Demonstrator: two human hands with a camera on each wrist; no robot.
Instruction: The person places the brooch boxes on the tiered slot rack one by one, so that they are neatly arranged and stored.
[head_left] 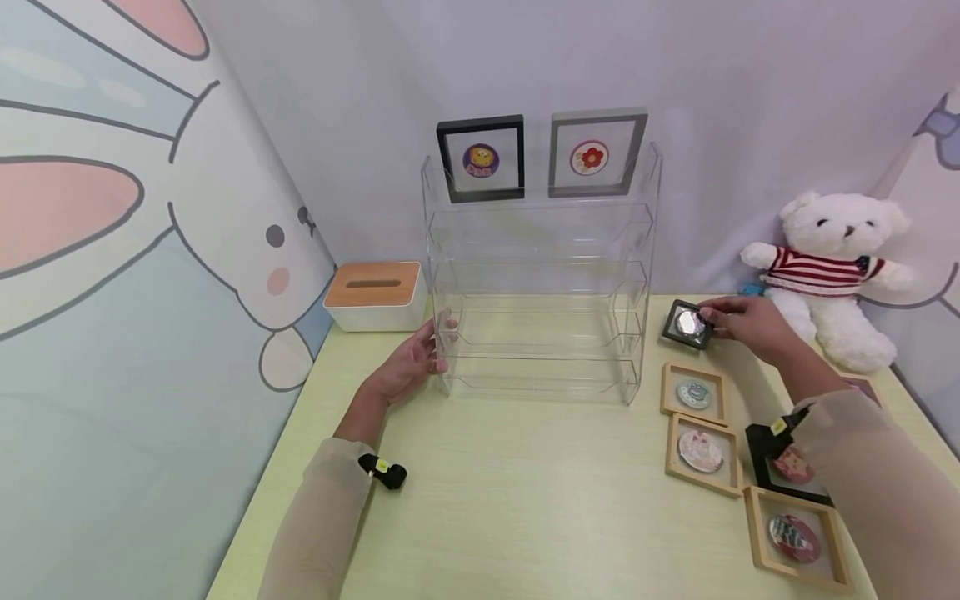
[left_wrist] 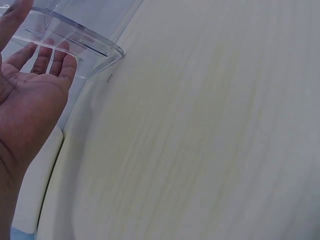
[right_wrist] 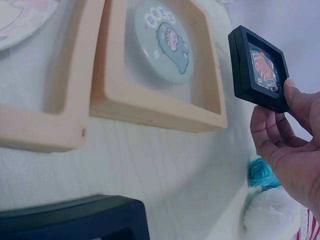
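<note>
My right hand (head_left: 750,325) pinches a small black frame (right_wrist: 260,67) at its edge, near the table's back right; the thumb lies on its front rim and the fingers curl behind. A round badge (head_left: 690,323) shows inside it, shiny with glare in the head view. At the lower left side of a clear acrylic tiered rack (head_left: 536,360), my left hand (head_left: 405,367) holds the side panel, its fingers (left_wrist: 66,65) lightly bent and partly seen through the plastic. On the rack's top tier stand a black frame (head_left: 486,196) and a grey frame (head_left: 588,190), each with a round badge.
Wooden frames with badges (head_left: 693,392) (head_left: 703,454) (head_left: 798,537) lie along the table's right side. A black frame (head_left: 765,467) is partly covered by my right sleeve. A white teddy bear (head_left: 832,317) sits at the back right. A tissue box (head_left: 378,317) stands left of the rack.
</note>
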